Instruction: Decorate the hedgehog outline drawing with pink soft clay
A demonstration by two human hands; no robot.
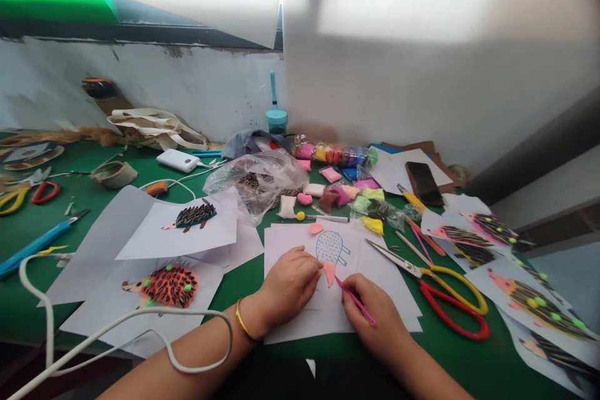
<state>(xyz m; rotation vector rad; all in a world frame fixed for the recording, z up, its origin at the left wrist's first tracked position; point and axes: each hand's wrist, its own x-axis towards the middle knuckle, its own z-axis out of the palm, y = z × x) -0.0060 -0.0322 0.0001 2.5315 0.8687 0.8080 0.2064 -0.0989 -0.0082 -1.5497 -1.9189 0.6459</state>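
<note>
On a stack of white paper [384,300] is a blue line drawing [329,246] of a rounded, spiky-bodied animal with legs. A flat peach-pink piece of modelling clay [330,273] lies at the drawing's lower end. My left hand [291,281] rests on the paper, its bent fingers bunched together with the tips on the clay's left edge; the thumb is hidden. Pinched in my right hand [372,309] is a thin pink clay tool [359,301], its tip touching the clay's right side. Another peach clay piece [315,229] sits at the sheet's top edge.
Large scissors [429,273] lie open at the right, beside finished hedgehog pictures [534,300]. More hedgehog pictures [162,285] are left. Clay packets [330,197] and a plastic bag of seeds [257,181] stand behind. A white cable [140,319] loops across my left forearm. A phone [424,182] lies back right.
</note>
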